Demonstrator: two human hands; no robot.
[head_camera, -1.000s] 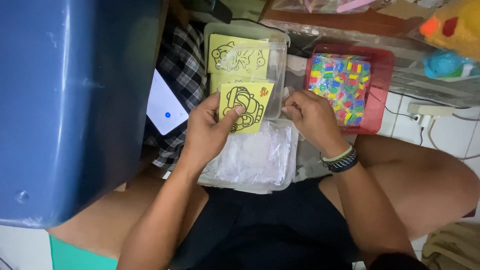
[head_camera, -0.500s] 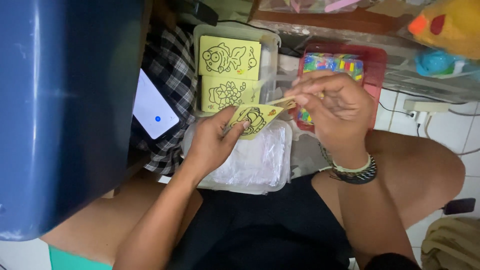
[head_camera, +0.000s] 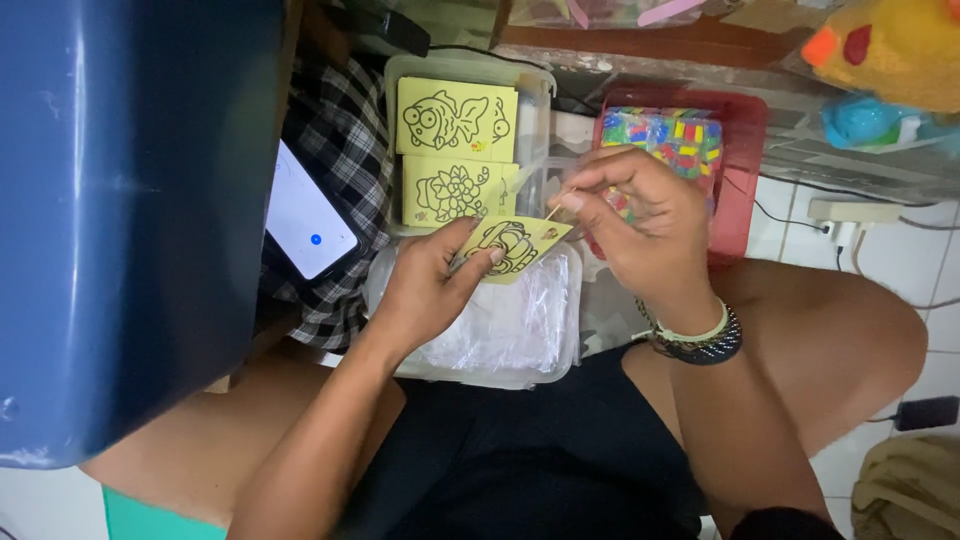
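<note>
Your left hand (head_camera: 425, 290) holds a yellow card (head_camera: 510, 246) with a black line drawing, fingers closed on its lower left edge, card tilted above a clear tub (head_camera: 500, 340) of plastic bags. Your right hand (head_camera: 640, 215) pinches a thin stick (head_camera: 552, 211), its tip at the card's upper right corner. Two more yellow cards (head_camera: 458, 150) lie in a clear box (head_camera: 535, 100) just beyond. A red tray (head_camera: 745, 170) of coloured bits sits behind the right hand. A phone (head_camera: 305, 215) rests on checked cloth (head_camera: 345, 140), left.
</note>
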